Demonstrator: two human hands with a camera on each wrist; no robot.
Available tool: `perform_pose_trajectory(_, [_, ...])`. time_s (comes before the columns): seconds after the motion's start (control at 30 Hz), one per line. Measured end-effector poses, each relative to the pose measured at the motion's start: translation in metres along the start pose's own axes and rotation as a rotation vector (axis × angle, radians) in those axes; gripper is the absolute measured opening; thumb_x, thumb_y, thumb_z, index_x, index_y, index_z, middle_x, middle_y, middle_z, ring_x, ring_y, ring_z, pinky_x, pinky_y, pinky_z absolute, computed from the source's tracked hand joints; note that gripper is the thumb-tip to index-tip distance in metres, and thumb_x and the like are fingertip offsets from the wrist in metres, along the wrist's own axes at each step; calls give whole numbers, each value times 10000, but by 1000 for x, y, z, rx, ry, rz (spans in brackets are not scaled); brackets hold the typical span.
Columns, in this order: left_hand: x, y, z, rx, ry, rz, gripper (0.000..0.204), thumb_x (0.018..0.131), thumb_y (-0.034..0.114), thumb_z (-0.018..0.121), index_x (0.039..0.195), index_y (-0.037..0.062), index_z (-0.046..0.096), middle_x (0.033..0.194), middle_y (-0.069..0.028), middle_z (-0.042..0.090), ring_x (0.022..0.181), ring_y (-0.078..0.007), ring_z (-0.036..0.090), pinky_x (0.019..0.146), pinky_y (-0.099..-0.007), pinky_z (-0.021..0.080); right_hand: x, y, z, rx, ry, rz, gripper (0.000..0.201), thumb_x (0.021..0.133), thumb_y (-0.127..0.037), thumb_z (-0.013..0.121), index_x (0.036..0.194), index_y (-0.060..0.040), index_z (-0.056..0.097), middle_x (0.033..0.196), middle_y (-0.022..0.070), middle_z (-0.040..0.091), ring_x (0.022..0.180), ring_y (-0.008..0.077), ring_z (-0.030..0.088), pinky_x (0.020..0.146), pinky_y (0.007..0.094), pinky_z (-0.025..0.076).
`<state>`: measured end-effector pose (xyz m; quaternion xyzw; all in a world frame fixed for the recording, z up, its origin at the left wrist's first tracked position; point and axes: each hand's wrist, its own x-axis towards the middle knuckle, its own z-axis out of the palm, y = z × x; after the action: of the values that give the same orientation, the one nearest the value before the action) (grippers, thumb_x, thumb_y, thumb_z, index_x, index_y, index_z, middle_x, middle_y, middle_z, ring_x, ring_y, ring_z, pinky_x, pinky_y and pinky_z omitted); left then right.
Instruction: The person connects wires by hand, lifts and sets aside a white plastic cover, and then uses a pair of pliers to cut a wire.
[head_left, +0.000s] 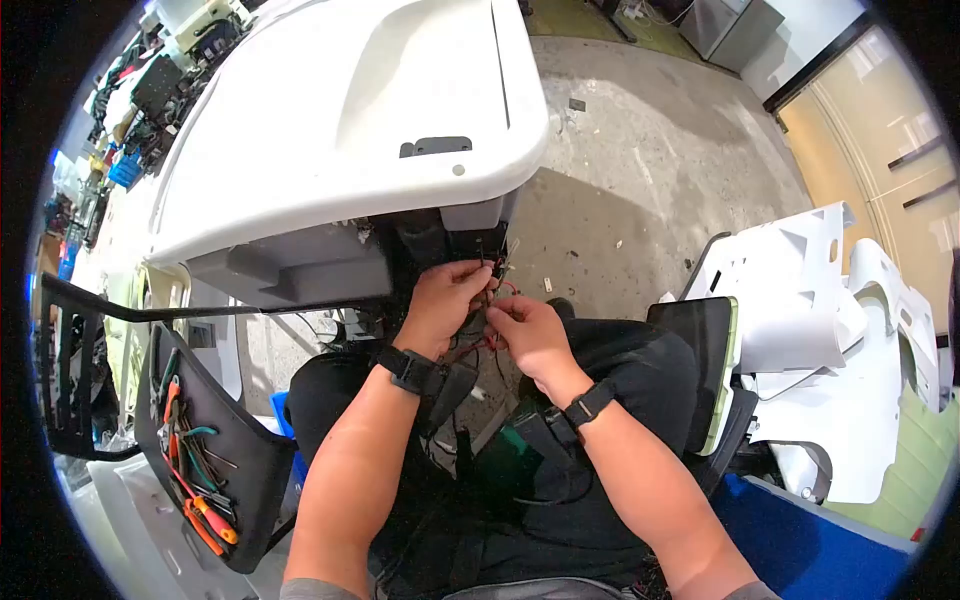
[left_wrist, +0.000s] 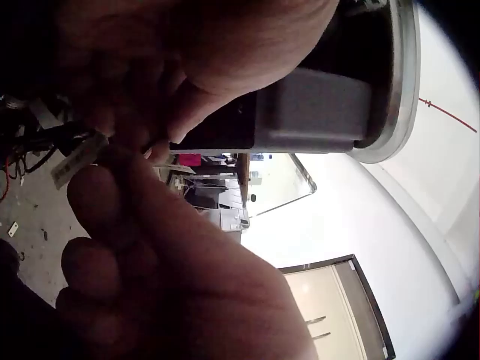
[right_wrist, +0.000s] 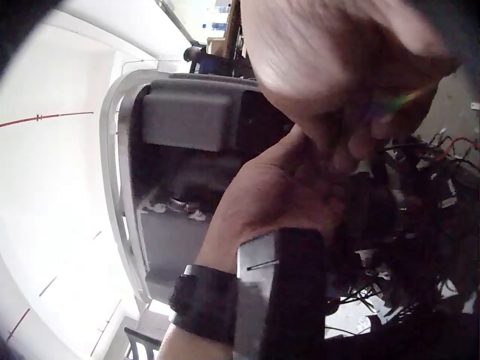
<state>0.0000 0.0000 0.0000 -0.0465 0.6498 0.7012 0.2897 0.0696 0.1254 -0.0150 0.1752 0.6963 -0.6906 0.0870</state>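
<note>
In the head view, the left hand [head_left: 446,302] pinches thin dark wires [head_left: 487,292] between thumb and fingers, just below the edge of a white panel [head_left: 330,190]. Beside it the right hand [head_left: 532,338] has its thumb and fingertips on the same wires, close to a red wire [head_left: 509,287]. Both hands nearly meet in the left wrist view, with a pale tag [left_wrist: 79,161] by their fingertips. In the right wrist view the fingers overlap, and what lies between them is hidden. More loose wires hang below the hands.
A black tray [head_left: 225,450] with pliers and screwdrivers stands at the left. At the right are a tablet-like dark panel [head_left: 690,335], white moulded parts [head_left: 790,300] and a blue bin [head_left: 800,540]. The person's dark-clothed knees flank the wires. Concrete floor [head_left: 620,170] lies beyond.
</note>
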Motion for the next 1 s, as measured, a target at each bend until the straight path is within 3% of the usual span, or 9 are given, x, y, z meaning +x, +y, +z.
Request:
perform_pose_trajectory(0.1, [-2, 1, 1, -7, 37, 3, 230, 855, 183, 585, 995, 4, 618, 854, -36, 625, 711, -93, 546, 673, -216, 439, -1, -4, 0, -36, -1, -7, 231, 831, -208, 564, 873, 10, 628, 660, 75, 628, 548, 152, 564, 522, 295, 423])
perform_pose_trajectory(0.17, [-1, 0, 1, 5, 53, 21, 226, 857, 189, 583, 983, 6, 625, 829, -28, 628, 691, -88, 542, 653, -217, 435, -1, -6, -2, -66, -58, 63, 202, 864, -134, 556, 946, 49, 586, 761, 60, 606, 651, 104, 563, 580, 231, 456])
perform_pose_trajectory(0.4, [-2, 1, 2, 33, 73, 46, 227, 853, 194, 586, 970, 5, 631, 797, -20, 631, 686, -82, 542, 626, -219, 424, -3, -11, -1, -86, -62, 54, 212, 869, -167, 550, 942, 27, 595, 727, 45, 606, 595, 95, 548, 528, 218, 418])
perform_pose_trajectory(0.5, [0, -3, 4, 18, 85, 86, 218, 855, 191, 579, 952, 4, 636, 799, -28, 632, 676, -83, 537, 629, -221, 422, -10, -22, -1, 41, -35, 125, 218, 876, -206, 547, 935, -5, 605, 734, 33, 614, 588, 86, 546, 514, 216, 402])
perform_pose_trajectory(0.57, [-2, -1, 7, 4, 84, 93, 204, 860, 191, 570, 914, 7, 639, 774, -26, 624, 655, -84, 523, 618, -223, 414, -12, -24, -3, 178, -78, 311, 226, 881, -244, 546, 930, -33, 611, 746, 22, 622, 587, 82, 547, 514, 219, 400])
perform_pose_trajectory(0.8, [-1, -1, 8, -13, 72, 91, 200, 869, 203, 561, 852, 16, 631, 718, -9, 588, 636, -81, 496, 598, -219, 389, -16, -20, 2, 293, -39, 250, 235, 876, -258, 556, 899, -36, 629, 743, 28, 635, 589, 79, 549, 521, 216, 399])
perform_pose_trajectory(1.0, [-3, 0, 6, -57, 44, 72, 212, 874, 211, 557, 842, 15, 632, 707, -1, 576, 629, -79, 488, 604, -217, 387, -9, -4, 6, 54, 44, 71, 243, 864, -234, 569, 828, -11, 657, 692, 31, 636, 546, 82, 556, 489, 223, 393])
